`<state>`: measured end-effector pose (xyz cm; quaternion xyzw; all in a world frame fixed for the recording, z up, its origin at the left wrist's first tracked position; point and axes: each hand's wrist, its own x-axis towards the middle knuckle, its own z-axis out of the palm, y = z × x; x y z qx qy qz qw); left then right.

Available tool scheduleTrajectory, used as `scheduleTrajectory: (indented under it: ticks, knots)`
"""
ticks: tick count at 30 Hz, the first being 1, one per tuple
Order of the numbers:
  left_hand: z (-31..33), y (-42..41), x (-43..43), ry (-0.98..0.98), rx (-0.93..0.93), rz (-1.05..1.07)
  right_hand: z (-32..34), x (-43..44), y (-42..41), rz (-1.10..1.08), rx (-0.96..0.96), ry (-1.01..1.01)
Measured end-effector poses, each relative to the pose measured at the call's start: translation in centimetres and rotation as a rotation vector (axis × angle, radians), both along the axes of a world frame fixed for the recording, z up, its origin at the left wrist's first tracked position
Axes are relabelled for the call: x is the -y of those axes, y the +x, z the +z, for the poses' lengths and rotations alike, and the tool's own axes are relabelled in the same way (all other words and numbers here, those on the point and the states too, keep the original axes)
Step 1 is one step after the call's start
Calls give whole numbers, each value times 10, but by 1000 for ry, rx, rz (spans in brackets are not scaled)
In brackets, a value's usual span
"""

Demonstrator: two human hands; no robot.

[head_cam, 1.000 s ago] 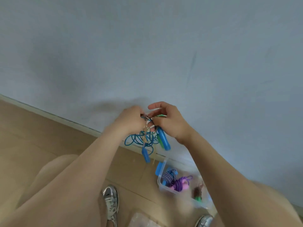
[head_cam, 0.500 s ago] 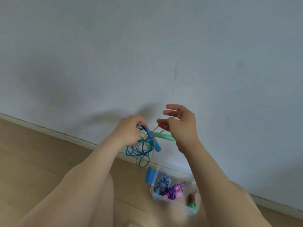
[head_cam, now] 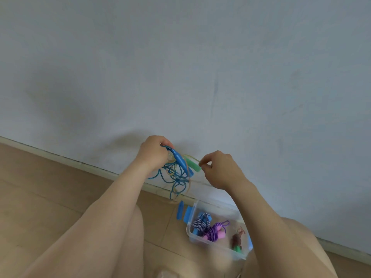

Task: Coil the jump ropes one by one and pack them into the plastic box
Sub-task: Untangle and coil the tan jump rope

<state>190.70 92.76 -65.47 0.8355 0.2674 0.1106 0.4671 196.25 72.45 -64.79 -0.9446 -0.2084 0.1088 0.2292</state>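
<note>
The person crouches close to a pale wall (head_cam: 180, 67), both hands held up in front of it, above the wooden floor (head_cam: 40, 197). The left hand (head_cam: 153, 155) is closed in a fist around the top of a blue jump rope (head_cam: 174, 180). The rope's loose, untidy loops dangle below the fist, hanging in the air in front of the skirting board (head_cam: 60, 157). A blue handle (head_cam: 179, 158) sticks out of that fist, slanting down toward the right. Just beside it is a green handle (head_cam: 193, 164), lying at much the same slant.

The right hand (head_cam: 220, 170) is near the left but apart from it. Its fingers are curled in, and the thumb and forefinger pinch a thin pale cord (head_cam: 194, 157) that runs over to the green handle.

Down on the floor, against the wall and below the right forearm, sits the clear plastic box (head_cam: 188, 230). It holds a blue-and-white striped rope (head_cam: 200, 221), a purple rope (head_cam: 215, 230) bundled with pink handles, and a brownish rope (head_cam: 236, 238) with a green end. Two blue pieces (head_cam: 183, 211) are at the box's left end; I cannot tell whether they are handles or part of the box.
</note>
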Motion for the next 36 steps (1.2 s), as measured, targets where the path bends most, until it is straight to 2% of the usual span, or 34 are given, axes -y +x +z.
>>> scheduleTrajectory:
  ticks: [4,8,11,13,17,18,21,24,27,31,33,36]
  knots:
    - [8,-2,1,-259,78,46,-2,3,4,-35,0,-160]
    - [25,-9,12,-527,173,-30,4,6,-3,-88,20,-340]
    - [28,-11,15,-616,175,-49,7,2,-4,-63,-26,-283]
    - [27,-11,15,-615,143,-70,5,-2,-3,-8,-79,-111]
    - [24,-10,14,-592,75,-115,15,-11,-15,18,-98,373]
    - [24,-10,15,-598,65,-125,16,-13,-17,44,-139,432]
    - [23,-9,14,-616,61,-145,10,-13,-15,166,-158,352]
    - [21,-6,11,-603,72,-97,6,-8,-8,193,-154,307]
    - [21,-4,11,-573,56,-41,8,-2,-3,154,-285,429]
    - [23,-7,9,-628,48,-77,11,1,-2,-20,-402,589]
    - [21,-7,7,-531,58,-75,11,-1,-1,-109,-350,612]
    - [15,-8,5,-208,16,-120,12,-4,0,-251,-269,718]
